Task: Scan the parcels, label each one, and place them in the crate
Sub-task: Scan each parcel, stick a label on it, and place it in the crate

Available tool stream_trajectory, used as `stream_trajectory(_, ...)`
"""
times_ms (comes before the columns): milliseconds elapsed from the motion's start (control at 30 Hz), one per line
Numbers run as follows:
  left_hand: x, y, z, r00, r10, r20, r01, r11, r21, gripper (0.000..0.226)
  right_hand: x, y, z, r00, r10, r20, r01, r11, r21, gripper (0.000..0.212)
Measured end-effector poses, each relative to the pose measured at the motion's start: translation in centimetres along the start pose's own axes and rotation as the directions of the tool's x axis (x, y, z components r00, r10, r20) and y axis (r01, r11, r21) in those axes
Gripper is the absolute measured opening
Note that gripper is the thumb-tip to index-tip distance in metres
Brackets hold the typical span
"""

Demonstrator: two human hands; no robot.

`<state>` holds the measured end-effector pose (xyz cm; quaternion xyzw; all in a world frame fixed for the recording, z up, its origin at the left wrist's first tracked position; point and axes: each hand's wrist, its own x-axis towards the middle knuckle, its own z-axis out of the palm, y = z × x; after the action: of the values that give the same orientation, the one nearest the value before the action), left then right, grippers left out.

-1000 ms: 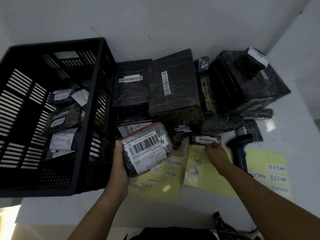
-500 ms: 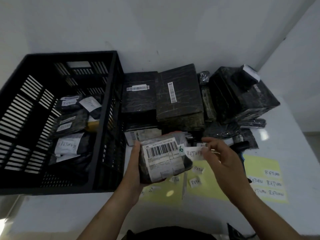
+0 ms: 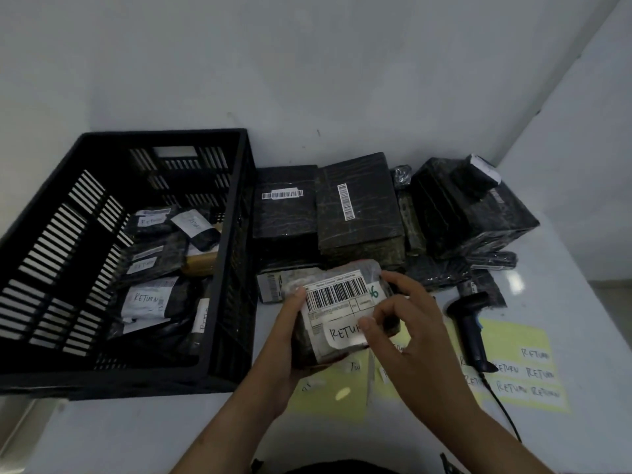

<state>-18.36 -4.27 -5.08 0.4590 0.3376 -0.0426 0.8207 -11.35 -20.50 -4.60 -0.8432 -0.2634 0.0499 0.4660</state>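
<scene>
The parcel (image 3: 342, 302), a dark wrapped packet with a white barcode label (image 3: 337, 292) on its upper face, is held up off the worktop (image 3: 102, 432), just right of the crate's (image 3: 102, 381) near right corner and in front of the stacked goods. The left hand (image 3: 290, 340) grips it from the left and beneath, thumb laid along the left edge of the barcode label and palm cupping the underside. The right hand (image 3: 413, 340) comes in from the right. Its thumb presses on a white RETURN label (image 3: 343, 335) that sits on the lower part of the parcel's face, and its fingers curl over the parcel's right edge and far right corner, so the packet sits between both hands.

The black slatted crate stands on the left of the worktop. Several labelled parcels (image 3: 147, 299) lie on its floor, some showing handwritten RETURN.

Behind the held parcel, larger black wrapped parcels (image 3: 359, 213) are piled against the wall, two of them with barcode strips on top. A black handheld scanner (image 3: 468, 323) lies to the right of the right hand, its cable trailing toward the near edge. Beneath it and the hands lie yellow sheets (image 3: 526, 364) carrying more RETURN stickers.
</scene>
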Motion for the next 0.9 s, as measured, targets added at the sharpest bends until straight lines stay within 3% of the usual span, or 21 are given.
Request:
stream_trajectory(167,-0.5,-0.1,-0.4,1.000,0.020,0.003,-0.020,1.000,-0.014,0.062,-0.4,-0.1,0.3,1.000,-0.008,0.028,0.008,1.000,-0.016,0.019)
stream_trajectory(433,-1.1,-0.5,-1.2,0.997,0.071,-0.004,-0.071,0.997,-0.010,0.061,-1.0,-1.9,0.2,0.999,0.009,0.049,-0.015,0.993,0.116,0.020)
stream_trajectory(733,-1.5,-1.2,-1.2,0.997,0.078,0.010,-0.078,0.997,-0.027,0.052,-1.0,-1.4,0.4,0.999,-0.011,0.038,0.010,0.999,0.030,0.020)
stream_trajectory(900,-1.4,-1.3,-1.2,0.998,0.066,0.003,-0.065,0.997,-0.032,0.061,-1.3,-0.5,0.8,0.999,-0.034,0.016,0.035,0.996,-0.078,0.018)
